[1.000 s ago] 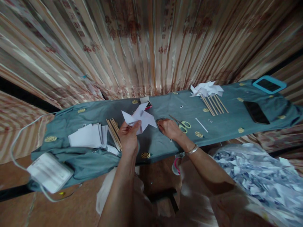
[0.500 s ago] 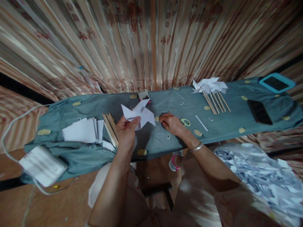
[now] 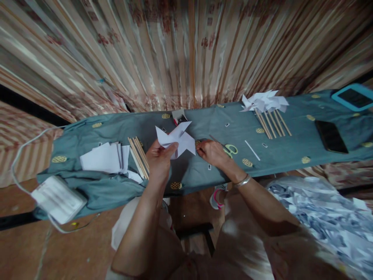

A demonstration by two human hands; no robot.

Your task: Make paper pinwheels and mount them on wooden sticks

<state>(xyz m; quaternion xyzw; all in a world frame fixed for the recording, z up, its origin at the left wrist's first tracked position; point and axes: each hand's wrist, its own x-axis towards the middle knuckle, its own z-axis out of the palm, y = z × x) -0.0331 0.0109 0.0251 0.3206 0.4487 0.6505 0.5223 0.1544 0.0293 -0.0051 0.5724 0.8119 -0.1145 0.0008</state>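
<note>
My left hand point(image 3: 159, 157) pinches a folded white paper pinwheel point(image 3: 186, 142) between thumb and fingers, holding it above the cloth. Just right of one blade tip is my right hand point(image 3: 212, 151), its fingers drawn together. Whatever they may hold is too small or hidden to make out. Scissors with pale green handles point(image 3: 231, 149) lie partly behind the right hand. Beyond the pinwheel stands a small open box point(image 3: 178, 115) with dark bits in it. Several wooden sticks point(image 3: 139, 155) lie beside my left hand.
A stack of cut white paper point(image 3: 101, 157) and a white box-shaped device point(image 3: 59, 199) with a cable are at left. Pinwheels on sticks point(image 3: 266, 103), a white strip point(image 3: 252, 150), a phone point(image 3: 330, 136) and a blue-framed device point(image 3: 354, 97) lie right. Paper pieces point(image 3: 323, 214) fill a bag below.
The view has shifted slightly, so the table's things sit further right. My right fingers have closed more tightly, and more of the scissors shows. The left hand still holds the pinwheel.
</note>
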